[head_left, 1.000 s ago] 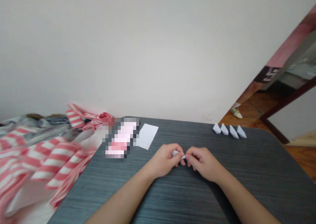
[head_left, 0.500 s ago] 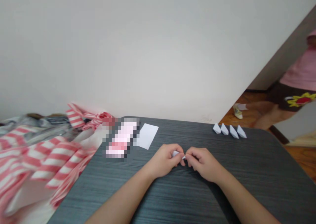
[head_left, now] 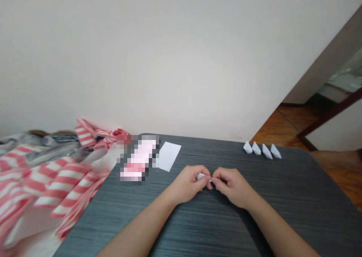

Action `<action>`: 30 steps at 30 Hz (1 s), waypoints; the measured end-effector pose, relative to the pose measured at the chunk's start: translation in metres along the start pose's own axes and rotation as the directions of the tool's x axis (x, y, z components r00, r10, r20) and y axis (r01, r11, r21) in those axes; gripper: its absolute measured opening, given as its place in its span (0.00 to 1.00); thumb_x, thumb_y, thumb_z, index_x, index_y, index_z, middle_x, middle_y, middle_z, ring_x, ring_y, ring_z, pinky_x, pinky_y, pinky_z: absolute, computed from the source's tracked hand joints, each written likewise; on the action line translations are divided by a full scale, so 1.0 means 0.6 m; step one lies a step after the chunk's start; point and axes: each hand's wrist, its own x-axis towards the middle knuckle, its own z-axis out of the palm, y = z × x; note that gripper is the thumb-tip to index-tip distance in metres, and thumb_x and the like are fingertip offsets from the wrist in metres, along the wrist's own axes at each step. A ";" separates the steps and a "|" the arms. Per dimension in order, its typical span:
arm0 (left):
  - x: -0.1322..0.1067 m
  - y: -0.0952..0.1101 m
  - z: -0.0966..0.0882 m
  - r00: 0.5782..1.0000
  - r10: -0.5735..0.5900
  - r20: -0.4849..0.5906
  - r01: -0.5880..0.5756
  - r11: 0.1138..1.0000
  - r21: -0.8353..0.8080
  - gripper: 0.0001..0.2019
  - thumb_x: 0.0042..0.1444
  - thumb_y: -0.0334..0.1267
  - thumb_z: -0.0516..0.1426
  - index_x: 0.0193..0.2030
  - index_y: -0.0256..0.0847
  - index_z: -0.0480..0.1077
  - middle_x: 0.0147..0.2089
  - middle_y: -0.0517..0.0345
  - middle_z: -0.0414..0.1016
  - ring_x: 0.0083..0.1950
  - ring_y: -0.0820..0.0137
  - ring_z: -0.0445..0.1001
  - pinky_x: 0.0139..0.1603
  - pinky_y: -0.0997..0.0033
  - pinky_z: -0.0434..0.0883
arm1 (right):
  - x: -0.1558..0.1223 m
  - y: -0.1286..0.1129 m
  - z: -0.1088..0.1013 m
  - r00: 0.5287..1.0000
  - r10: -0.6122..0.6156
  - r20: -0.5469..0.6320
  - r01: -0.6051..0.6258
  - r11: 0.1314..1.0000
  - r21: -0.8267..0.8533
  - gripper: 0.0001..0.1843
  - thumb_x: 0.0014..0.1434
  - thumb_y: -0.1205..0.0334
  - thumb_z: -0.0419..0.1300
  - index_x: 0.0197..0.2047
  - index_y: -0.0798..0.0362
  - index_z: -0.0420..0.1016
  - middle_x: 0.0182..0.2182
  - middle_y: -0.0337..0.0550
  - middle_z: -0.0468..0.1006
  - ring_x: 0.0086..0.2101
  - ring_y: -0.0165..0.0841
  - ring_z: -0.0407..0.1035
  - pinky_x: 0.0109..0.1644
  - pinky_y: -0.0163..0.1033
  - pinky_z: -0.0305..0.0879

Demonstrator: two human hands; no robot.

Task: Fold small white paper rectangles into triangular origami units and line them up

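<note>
The left hand (head_left: 186,184) and right hand (head_left: 233,187) meet above a dark grey wood-grain desk (head_left: 285,208), both grips closed on a small piece of folded white paper (head_left: 201,176). The left hand covers most of it, while the right fingertips (head_left: 214,181) pinch its tip. Toward the far edge on the right, four small folded paper shapes (head_left: 262,150) stand in a row, pointing the same way. Left of the hands, a flat white sheet (head_left: 169,156) lies just beside a pixelated, unreadable object (head_left: 138,160). A heap of pink-and-white striped cloth (head_left: 59,185) spills beside the desk's left edge, and a wooden floor (head_left: 291,126) shows beyond its right corner.
</note>
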 end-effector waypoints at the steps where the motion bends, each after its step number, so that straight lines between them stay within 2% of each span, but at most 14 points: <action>1: 0.000 -0.001 0.000 1.000 0.005 0.002 -0.005 1.000 0.004 0.08 0.60 0.37 0.54 0.34 0.37 0.72 0.30 0.56 0.79 0.27 0.74 0.69 0.28 0.78 0.62 | 0.000 0.000 0.001 1.000 -0.003 0.007 0.003 1.000 0.005 0.10 0.61 0.68 0.56 0.28 0.53 0.73 0.22 0.35 0.73 0.24 0.27 0.65 0.30 0.31 0.57; 10: 0.001 -0.005 0.000 1.000 -0.010 -0.005 0.010 1.000 0.001 0.09 0.61 0.39 0.54 0.35 0.38 0.72 0.31 0.57 0.79 0.26 0.75 0.69 0.28 0.78 0.63 | -0.002 0.003 0.004 1.000 0.024 0.005 -0.024 1.000 0.018 0.11 0.63 0.67 0.55 0.28 0.53 0.72 0.21 0.34 0.71 0.23 0.27 0.64 0.29 0.31 0.56; 14: 0.004 -0.012 0.002 0.998 -0.028 -0.048 0.021 0.989 -0.145 0.10 0.63 0.43 0.53 0.41 0.38 0.68 0.33 0.56 0.78 0.24 0.76 0.69 0.26 0.77 0.63 | -0.003 0.003 -0.002 0.999 0.025 -0.044 -0.025 1.000 0.019 0.10 0.61 0.68 0.55 0.28 0.54 0.71 0.21 0.34 0.70 0.23 0.27 0.63 0.29 0.31 0.57; 17: 0.006 -0.018 0.002 0.996 -0.043 -0.074 0.024 0.972 -0.233 0.12 0.64 0.46 0.53 0.44 0.39 0.67 0.26 0.61 0.74 0.23 0.74 0.68 0.25 0.77 0.62 | -0.004 0.006 -0.005 0.997 0.043 -0.064 -0.042 0.999 0.019 0.09 0.60 0.68 0.55 0.28 0.53 0.70 0.21 0.34 0.69 0.23 0.27 0.63 0.28 0.31 0.56; 20: 0.006 -0.020 0.001 0.996 -0.057 -0.069 0.040 0.975 -0.220 0.13 0.64 0.47 0.52 0.41 0.38 0.68 0.22 0.63 0.70 0.23 0.73 0.69 0.26 0.76 0.63 | -0.005 0.009 -0.006 0.996 0.053 -0.076 -0.052 0.999 0.014 0.09 0.59 0.69 0.55 0.27 0.53 0.69 0.20 0.34 0.68 0.22 0.27 0.62 0.28 0.32 0.56; 24: 0.004 -0.015 0.000 0.995 -0.086 -0.048 0.073 0.970 -0.232 0.13 0.63 0.47 0.53 0.37 0.39 0.67 0.26 0.60 0.74 0.26 0.72 0.71 0.28 0.74 0.66 | -0.005 0.010 -0.006 0.994 0.069 -0.086 -0.068 0.997 0.024 0.08 0.59 0.68 0.56 0.27 0.53 0.69 0.20 0.34 0.68 0.22 0.27 0.62 0.27 0.32 0.55; 30: 0.004 -0.014 0.002 0.996 -0.081 -0.046 0.069 0.972 -0.223 0.13 0.64 0.47 0.52 0.37 0.39 0.67 0.27 0.59 0.75 0.27 0.72 0.72 0.28 0.74 0.66 | -0.007 0.007 -0.005 0.992 0.111 -0.061 -0.107 0.992 0.060 0.11 0.62 0.65 0.54 0.27 0.53 0.69 0.19 0.34 0.68 0.20 0.27 0.62 0.26 0.31 0.56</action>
